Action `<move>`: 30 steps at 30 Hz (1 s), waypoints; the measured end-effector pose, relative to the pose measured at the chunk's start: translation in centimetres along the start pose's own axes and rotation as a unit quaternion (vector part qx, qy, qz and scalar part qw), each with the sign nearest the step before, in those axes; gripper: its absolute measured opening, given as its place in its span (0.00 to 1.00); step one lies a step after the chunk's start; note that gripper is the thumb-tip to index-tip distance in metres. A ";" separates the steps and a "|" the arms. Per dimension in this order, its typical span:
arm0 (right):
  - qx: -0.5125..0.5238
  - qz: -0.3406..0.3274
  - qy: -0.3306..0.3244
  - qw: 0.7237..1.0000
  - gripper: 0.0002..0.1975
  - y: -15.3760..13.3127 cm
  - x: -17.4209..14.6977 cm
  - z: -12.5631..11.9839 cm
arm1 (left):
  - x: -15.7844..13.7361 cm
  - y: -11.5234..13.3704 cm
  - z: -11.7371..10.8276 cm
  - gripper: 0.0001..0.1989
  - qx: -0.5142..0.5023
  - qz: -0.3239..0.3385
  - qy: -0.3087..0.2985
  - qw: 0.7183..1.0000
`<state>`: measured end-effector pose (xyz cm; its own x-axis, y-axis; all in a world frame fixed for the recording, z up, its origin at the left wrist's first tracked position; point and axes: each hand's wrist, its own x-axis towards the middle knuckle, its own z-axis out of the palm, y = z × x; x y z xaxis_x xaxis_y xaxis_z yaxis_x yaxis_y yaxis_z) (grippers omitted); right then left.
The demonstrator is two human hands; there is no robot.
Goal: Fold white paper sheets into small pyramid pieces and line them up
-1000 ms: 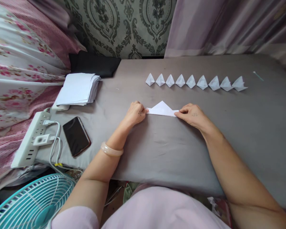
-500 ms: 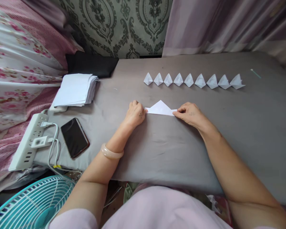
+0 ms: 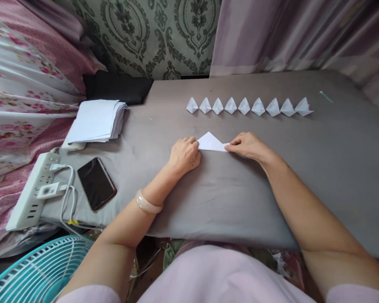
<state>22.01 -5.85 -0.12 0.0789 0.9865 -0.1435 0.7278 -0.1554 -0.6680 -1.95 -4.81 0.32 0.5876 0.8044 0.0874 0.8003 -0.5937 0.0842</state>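
Observation:
A folded sheet of white paper [image 3: 209, 142] lies flat on the table in front of me, its peak pointing away and a narrow band along its near edge. My left hand [image 3: 185, 155] is closed over the paper's left end, and its fingers hide that end. At the right end, my right hand [image 3: 244, 145] pinches the band between thumb and fingers. Beyond the paper, several folded white paper boats [image 3: 230, 106] stand side by side in a row.
On the left lie a stack of white paper [image 3: 93, 122], a phone [image 3: 96, 183] and a power strip [image 3: 34, 189] with plugged-in cables. A black folded item [image 3: 118, 86] is at the back. A turquoise fan [image 3: 41, 269] stands below the table's front left edge.
My left hand has moved right along the paper and now covers its left end. My right hand still pinches the other end. The whole view has shifted slightly.

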 end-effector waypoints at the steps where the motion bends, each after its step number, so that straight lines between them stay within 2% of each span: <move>1: -0.012 0.016 -0.025 0.999 0.10 -0.2 0.1 -0.3 | 0.0 0.5 -0.1 0.11 0.010 -0.017 0.001 1.000; 5: -0.056 0.052 -0.101 0.992 0.10 -0.9 0.8 -1.2 | 0.5 2.3 0.0 0.20 0.032 -0.075 0.008 0.997; 12: -0.097 0.057 -0.140 0.984 0.10 -1.4 1.1 -1.6 | 1.2 3.5 0.8 0.20 0.041 -0.100 0.033 0.994; 19: -0.107 0.060 -0.146 0.982 0.09 -1.8 1.0 -1.9 | 1.4 3.8 0.8 0.21 0.035 -0.118 0.033 0.992; 21: -0.124 0.049 -0.128 0.983 0.10 -1.5 0.8 -1.6 | 1.5 3.9 0.7 0.21 0.034 -0.119 0.030 0.992; 23: -0.160 0.019 -0.065 0.985 0.10 -1.2 0.1 -1.0 | 1.6 3.9 0.6 0.22 0.032 -0.117 0.027 0.992; 25: -0.184 -0.044 0.064 0.980 0.13 -1.0 -0.8 0.0 | 1.6 3.9 0.6 0.22 0.030 -0.112 0.025 0.993; 26: -0.187 -0.094 0.092 0.973 0.13 -1.1 -1.4 0.6 | 1.6 3.9 0.6 0.23 0.030 -0.109 0.024 0.993; 28: -0.201 -0.202 0.083 0.955 0.16 -1.4 -2.6 2.0 | 1.6 3.9 0.7 0.22 0.031 -0.108 0.025 0.993; 30: -0.220 -0.247 0.053 0.942 0.21 -1.8 -3.8 3.3 | 1.5 3.7 0.9 0.22 0.033 -0.109 0.032 0.993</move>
<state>18.15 -9.44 -0.73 -0.2937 0.9358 0.1948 0.9032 0.3384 -0.2640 2.02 -5.76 -0.12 0.3915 0.9097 0.1382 0.9153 -0.4005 0.0433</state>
